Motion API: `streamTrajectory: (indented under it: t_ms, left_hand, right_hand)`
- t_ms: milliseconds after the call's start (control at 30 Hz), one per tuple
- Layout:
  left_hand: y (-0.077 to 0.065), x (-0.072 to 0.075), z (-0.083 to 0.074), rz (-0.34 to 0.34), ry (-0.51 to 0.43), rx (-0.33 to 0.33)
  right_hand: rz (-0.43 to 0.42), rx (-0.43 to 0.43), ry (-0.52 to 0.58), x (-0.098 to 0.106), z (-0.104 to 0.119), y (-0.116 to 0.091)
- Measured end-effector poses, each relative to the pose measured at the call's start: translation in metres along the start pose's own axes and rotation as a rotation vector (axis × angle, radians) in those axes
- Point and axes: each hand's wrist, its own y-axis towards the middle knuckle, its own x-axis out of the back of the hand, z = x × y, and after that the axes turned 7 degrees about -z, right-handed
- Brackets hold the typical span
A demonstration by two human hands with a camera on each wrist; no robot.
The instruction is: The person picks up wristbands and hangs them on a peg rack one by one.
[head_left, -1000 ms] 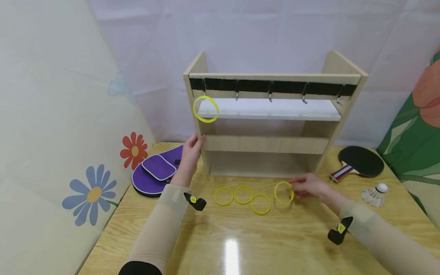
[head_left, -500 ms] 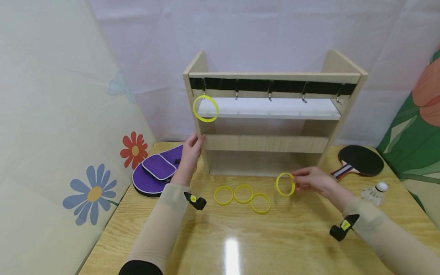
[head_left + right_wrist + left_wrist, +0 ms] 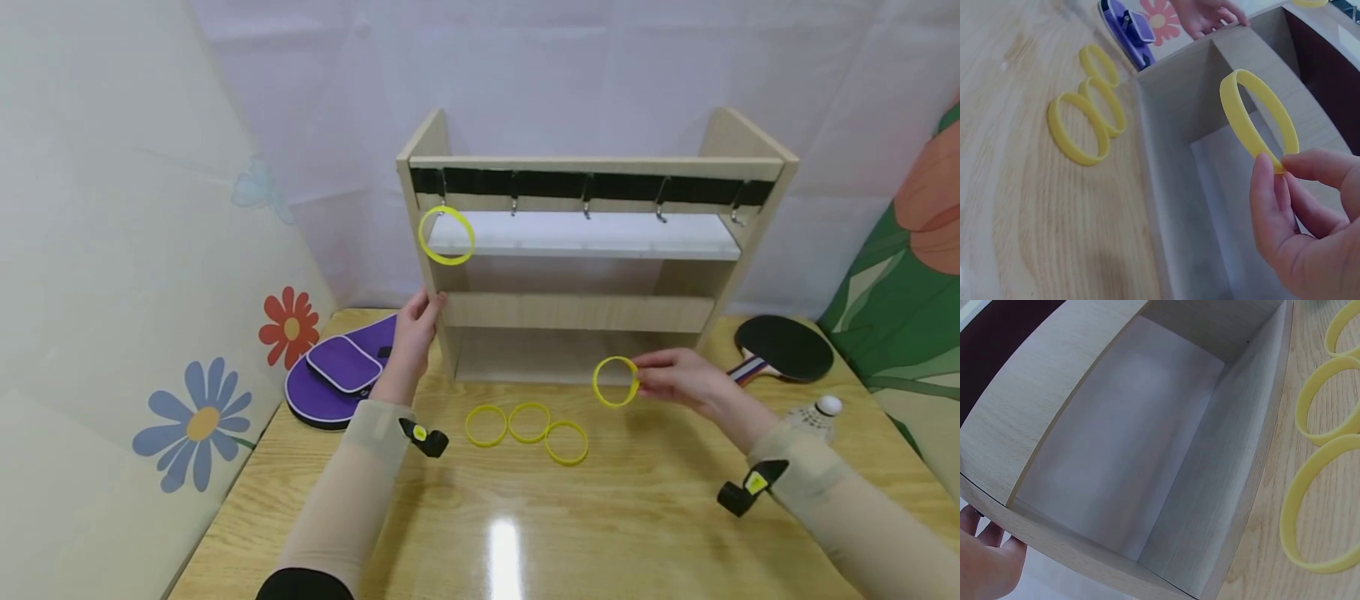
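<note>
My right hand [image 3: 686,383] pinches a yellow ring [image 3: 596,385] between thumb and fingertips, holding it upright above the table in front of the wooden shelf [image 3: 577,312]. In the right wrist view the pinched ring [image 3: 1241,119] stands over the shelf's lower opening. My left hand [image 3: 415,333] grips the shelf's left side panel [image 3: 1079,550], thumb at the front edge. Another yellow ring [image 3: 472,242] hangs from the leftmost metal hook [image 3: 442,196]. Three more yellow rings lie flat on the table, among them a left ring [image 3: 467,427] and a right ring [image 3: 567,462].
Several metal hooks, such as the middle hook [image 3: 587,200], hang along a black strip [image 3: 551,183]. A purple paddle case [image 3: 318,404] lies left of the shelf. To the right are a table tennis paddle [image 3: 787,346] and a shuttlecock [image 3: 813,417], partly hidden by my right forearm.
My right hand has lifted its yellow ring off the table and raised it toward the shelf. The left hand stays on the side panel.
</note>
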Motion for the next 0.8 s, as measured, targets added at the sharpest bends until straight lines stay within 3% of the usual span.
streamTrajectory:
  t_ms: [800]
  left_hand:
    - [0.000,0.000,0.000,0.003,0.006,0.000]
  right_hand:
    - [-0.008,0.087,0.150,-0.035,0.046,-0.002]
